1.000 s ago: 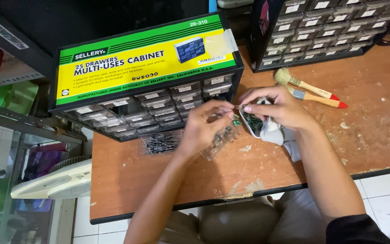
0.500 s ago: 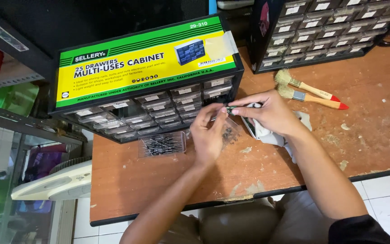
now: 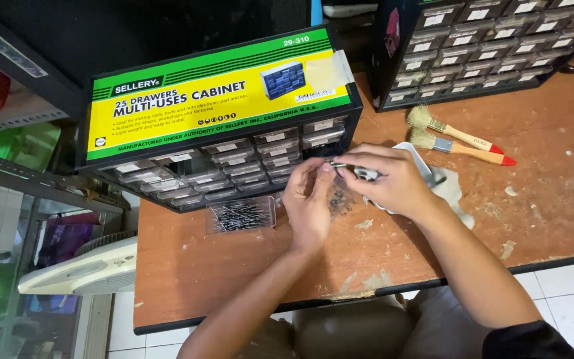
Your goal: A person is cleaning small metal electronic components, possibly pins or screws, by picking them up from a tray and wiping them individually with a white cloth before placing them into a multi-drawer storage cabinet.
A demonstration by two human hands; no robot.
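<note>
Both hands meet over the wooden tabletop: the left hand and right hand pinch a small clear bag of tiny dark parts between their fingers. A clear drawer of thin components lies pulled out beside the drawer cabinet, seemingly mid-sorting, not put back

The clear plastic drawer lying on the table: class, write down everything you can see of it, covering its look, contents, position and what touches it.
The clear plastic drawer is a small, shallow, see-through tray, pulled out and resting flat on the worn reddish-brown table. It lies just in front of the drawer cabinet, left of the left hand. Inside is a loose pile of thin, dark, wire-like parts, too small to identify. Neither hand touches it; only the tabletop does.
</note>
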